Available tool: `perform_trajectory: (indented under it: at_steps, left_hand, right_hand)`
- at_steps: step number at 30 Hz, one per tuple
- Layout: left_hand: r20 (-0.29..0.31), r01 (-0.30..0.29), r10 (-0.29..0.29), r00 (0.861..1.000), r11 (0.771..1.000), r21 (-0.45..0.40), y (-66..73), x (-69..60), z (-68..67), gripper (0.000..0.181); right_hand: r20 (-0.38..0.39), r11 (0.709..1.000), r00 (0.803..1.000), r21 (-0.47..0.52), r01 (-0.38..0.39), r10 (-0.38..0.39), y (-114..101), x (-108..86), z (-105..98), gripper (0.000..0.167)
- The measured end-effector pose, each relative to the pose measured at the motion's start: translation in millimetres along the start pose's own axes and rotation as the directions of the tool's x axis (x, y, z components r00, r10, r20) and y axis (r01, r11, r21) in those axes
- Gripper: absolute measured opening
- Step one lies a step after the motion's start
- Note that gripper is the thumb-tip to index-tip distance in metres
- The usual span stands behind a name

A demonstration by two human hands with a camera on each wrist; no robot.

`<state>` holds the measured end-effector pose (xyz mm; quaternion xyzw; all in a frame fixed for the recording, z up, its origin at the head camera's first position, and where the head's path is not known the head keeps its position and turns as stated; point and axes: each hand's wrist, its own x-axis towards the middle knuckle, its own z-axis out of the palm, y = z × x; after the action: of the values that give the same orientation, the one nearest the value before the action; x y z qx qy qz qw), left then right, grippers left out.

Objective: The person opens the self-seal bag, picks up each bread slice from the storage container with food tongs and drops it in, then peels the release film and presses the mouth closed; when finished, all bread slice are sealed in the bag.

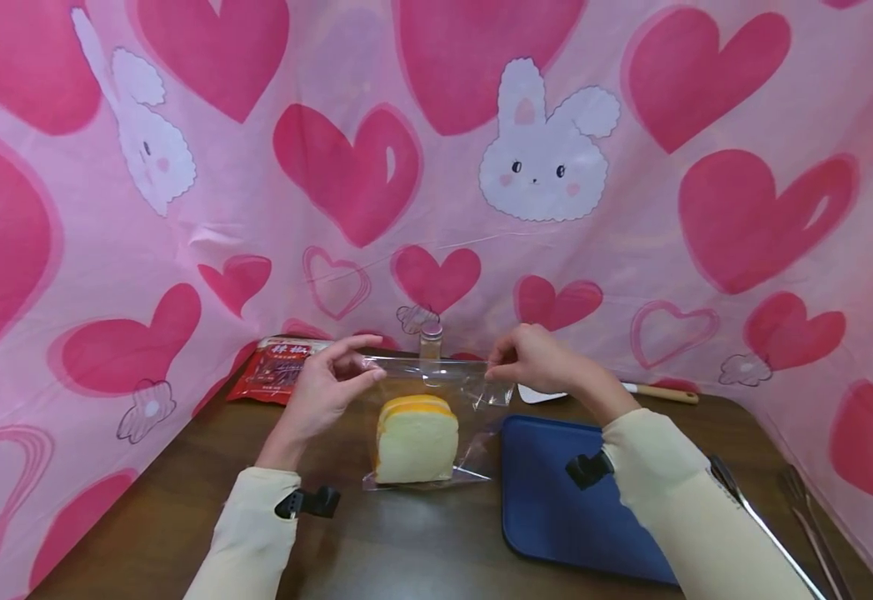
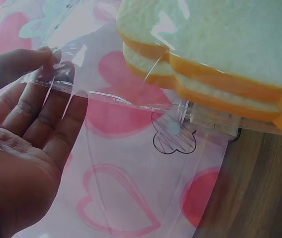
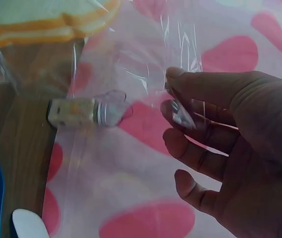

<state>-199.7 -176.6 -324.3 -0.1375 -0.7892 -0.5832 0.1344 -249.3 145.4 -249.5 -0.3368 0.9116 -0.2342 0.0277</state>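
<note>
A clear plastic bag [image 1: 474, 425] with bread slices [image 1: 416, 446] inside hangs upright between both hands. My left hand [image 1: 331, 382] pinches its upper left corner between thumb and fingers; in the left wrist view the film passes between the thumb and fingertips of that hand [image 2: 32, 134]. At the upper right corner, my right hand [image 1: 530, 360] pinches the film, and the right wrist view shows that hand [image 3: 230, 129] with the thumb pressed on it. The slices have white faces and orange-yellow crusts, and sit low in the bag.
A blue tray [image 1: 556, 508] lies right of the bag. Behind stand a small capped jar [image 1: 431, 342] and a red food packet [image 1: 275, 371]. A white spatula [image 1: 665, 392] with a wooden handle is at the back right, metal tongs [image 1: 811, 517] at the right edge.
</note>
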Motion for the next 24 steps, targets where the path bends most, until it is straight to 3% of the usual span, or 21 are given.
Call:
perform_trajectory:
  at_steps: [12,16,19,24]
  left_hand:
    - [0.034,0.006,-0.005,0.999,1.0,-0.025,-1.1,-0.2,-0.3,0.043]
    - [0.126,0.013,-0.006,0.992,0.998,-0.056,-6.8,-0.3,-7.3,0.046]
    - [0.261,0.064,-0.053,0.964,0.997,-0.036,-14.7,-1.3,-15.1,0.047]
    - [0.461,0.146,-0.183,0.868,0.982,0.116,-30.5,-2.7,-21.7,0.035]
  right_hand:
    - [-0.005,0.992,0.999,0.113,-0.049,0.05,16,-20.0,-8,0.007]
    - [-0.043,0.982,0.998,0.186,-0.036,0.045,21,-23.2,-4,0.011]
    - [-0.074,0.961,0.997,0.275,-0.012,0.034,27,-25.9,2,0.012]
    - [-0.101,0.895,0.994,0.446,0.009,0.04,39,-30.9,14,0.017]
